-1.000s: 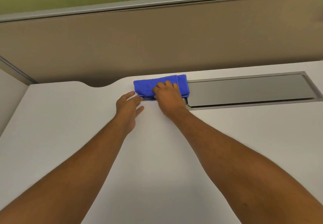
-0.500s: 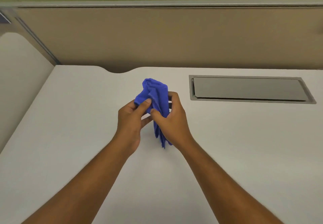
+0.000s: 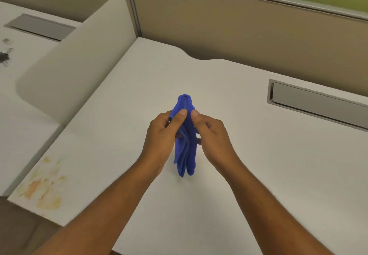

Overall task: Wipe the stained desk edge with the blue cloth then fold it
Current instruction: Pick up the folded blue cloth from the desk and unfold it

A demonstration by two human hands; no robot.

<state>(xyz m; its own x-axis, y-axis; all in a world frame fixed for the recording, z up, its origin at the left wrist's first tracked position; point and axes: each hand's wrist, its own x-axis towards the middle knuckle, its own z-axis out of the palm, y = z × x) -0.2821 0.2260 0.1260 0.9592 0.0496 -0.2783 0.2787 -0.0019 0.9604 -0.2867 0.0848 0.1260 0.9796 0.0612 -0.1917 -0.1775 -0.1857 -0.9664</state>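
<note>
The blue cloth (image 3: 186, 149) hangs bunched and loose above the middle of the white desk (image 3: 258, 175). My left hand (image 3: 163, 133) and my right hand (image 3: 211, 135) both pinch its upper part between thumb and fingers, side by side. The cloth's lower folds dangle between my wrists, just above the desktop. An orange-yellow stain (image 3: 41, 187) smears the desk's near-left corner and edge, well left of both hands.
A grey cable-tray flap (image 3: 318, 105) is set into the desk at the right. A beige partition (image 3: 239, 26) runs along the back. A low rounded divider (image 3: 69, 65) separates a neighbouring desk at the left, where a binder clip (image 3: 5, 56) lies.
The cloth was lifted off the desk's back edge and brought toward me, held in both hands. My view has swung left, which brings the stained corner into sight.
</note>
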